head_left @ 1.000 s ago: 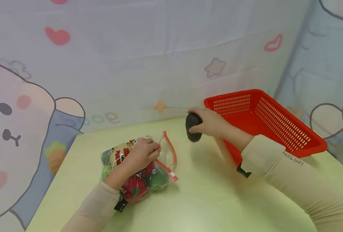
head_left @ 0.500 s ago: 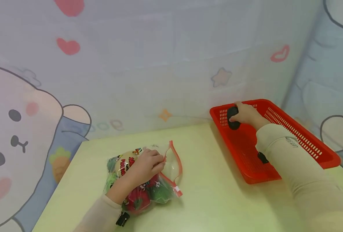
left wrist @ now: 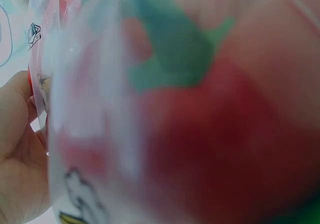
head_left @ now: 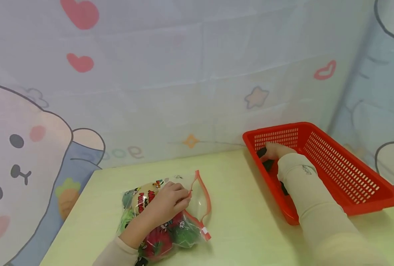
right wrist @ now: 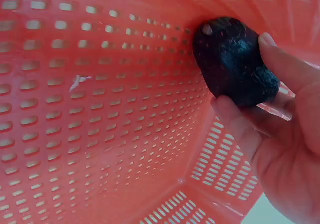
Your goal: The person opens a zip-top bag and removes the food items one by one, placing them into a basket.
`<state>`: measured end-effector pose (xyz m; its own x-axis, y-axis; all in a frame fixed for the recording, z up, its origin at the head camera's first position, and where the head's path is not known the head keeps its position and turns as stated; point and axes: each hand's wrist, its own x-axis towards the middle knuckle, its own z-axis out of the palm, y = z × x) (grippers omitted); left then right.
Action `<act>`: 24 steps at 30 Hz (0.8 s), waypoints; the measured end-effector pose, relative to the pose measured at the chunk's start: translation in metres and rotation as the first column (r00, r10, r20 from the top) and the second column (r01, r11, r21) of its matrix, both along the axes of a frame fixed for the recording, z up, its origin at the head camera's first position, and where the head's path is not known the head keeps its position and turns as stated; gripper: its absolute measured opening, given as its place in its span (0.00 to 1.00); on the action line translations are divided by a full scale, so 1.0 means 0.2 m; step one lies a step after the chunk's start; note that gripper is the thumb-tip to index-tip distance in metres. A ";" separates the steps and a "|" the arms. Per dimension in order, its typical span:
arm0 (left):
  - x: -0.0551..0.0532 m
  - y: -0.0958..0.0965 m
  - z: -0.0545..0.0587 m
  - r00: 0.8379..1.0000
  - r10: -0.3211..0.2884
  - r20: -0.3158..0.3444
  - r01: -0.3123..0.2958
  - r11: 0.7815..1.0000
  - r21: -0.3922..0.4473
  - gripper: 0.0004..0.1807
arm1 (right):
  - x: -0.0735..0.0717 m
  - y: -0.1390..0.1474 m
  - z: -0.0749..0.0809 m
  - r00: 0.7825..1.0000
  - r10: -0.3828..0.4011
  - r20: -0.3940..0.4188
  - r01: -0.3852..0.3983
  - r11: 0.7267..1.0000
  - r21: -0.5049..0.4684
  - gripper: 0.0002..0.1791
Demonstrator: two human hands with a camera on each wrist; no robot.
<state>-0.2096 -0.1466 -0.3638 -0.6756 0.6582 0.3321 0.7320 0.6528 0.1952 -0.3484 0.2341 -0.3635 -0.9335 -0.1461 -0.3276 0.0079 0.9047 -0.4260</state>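
Observation:
In the right wrist view, a dark, glossy avocado [right wrist: 235,61] is low inside the red plastic basket [right wrist: 115,149], against its wall. My right hand [right wrist: 295,129] holds it between thumb and fingers; in the head view the hand [head_left: 275,150] partly covers it. My left hand [head_left: 170,201] pinches the upper layer of a clear zip bag [head_left: 187,234] near its opening, which has a red zip strip [head_left: 206,195]. Tomato-like and green produce shapes show through the printed plastic. Up close in the left wrist view, a red tomato shape [left wrist: 210,134] with green leaves fills most of the picture.
The basket stands at the right of the pale yellow-green table [head_left: 230,207], its perforated walls sloping outward. A cartoon-printed cloth [head_left: 157,88] hangs behind the table. Table surface lies between bag and basket.
My right hand has carried the avocado rightward from above the table, over the basket's rim, and down inside it. My left hand keeps its hold on the bag. The head view has shifted slightly.

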 end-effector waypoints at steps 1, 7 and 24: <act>0.00 0.00 0.00 1.000 0.001 -0.006 -0.001 1.000 -0.001 0.11 | 0.00 0.00 0.01 1.000 0.001 0.006 -0.001 1.000 -0.005 0.35; 0.00 -0.04 0.01 0.999 0.010 -0.039 -0.010 1.000 -0.006 0.11 | -0.02 -0.07 0.03 0.999 -0.004 0.044 0.005 1.000 -0.023 0.38; -0.07 -0.06 0.09 0.999 0.042 0.003 -0.042 0.999 0.008 0.11 | -0.03 -0.12 0.24 0.986 0.135 -0.096 -0.127 0.989 0.080 0.39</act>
